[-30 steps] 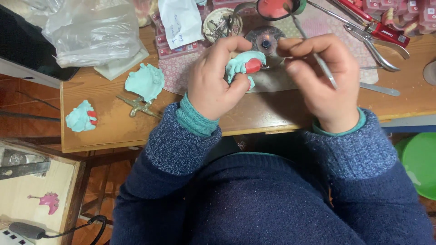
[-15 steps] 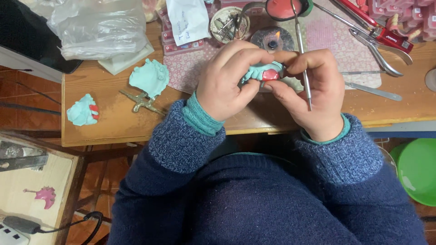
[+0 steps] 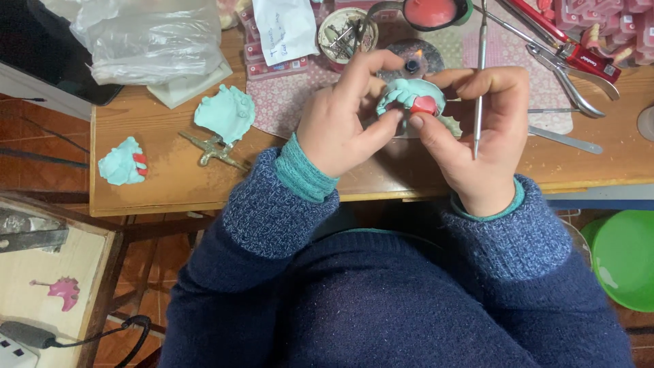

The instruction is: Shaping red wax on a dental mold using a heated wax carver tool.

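Both hands work over the middle of the desk (image 3: 170, 197), near its front edge. Left hand (image 3: 340, 126) fingers clamped on a turquoise dental cast (image 3: 407, 94) with a red wax piece (image 3: 425, 105) set on it; thumb presses its near side, index curls over the top. Right hand (image 3: 487, 129) thumb touches the red wax, the other fingers closed around a thin metal instrument (image 3: 479, 82) held upright, tip pointing to the far edge. Cast is pale teal, lumpy, arch-shaped, partly hidden by fingers.

Desk is worn brown wood. Toward the left edge: a second teal cast (image 3: 227, 112), a small brass-coloured metal piece (image 3: 216, 151) just beside it, and a third teal cast with red bits (image 3: 122, 162) near the left corner. Far left corner: clear plastic bag (image 3: 150, 37). Far edge: round tin of small tools (image 3: 344, 31), pliers (image 3: 565, 65) toward the right. Green bowl (image 3: 623, 262) sits below the desk at right. Floor is reddish tile.
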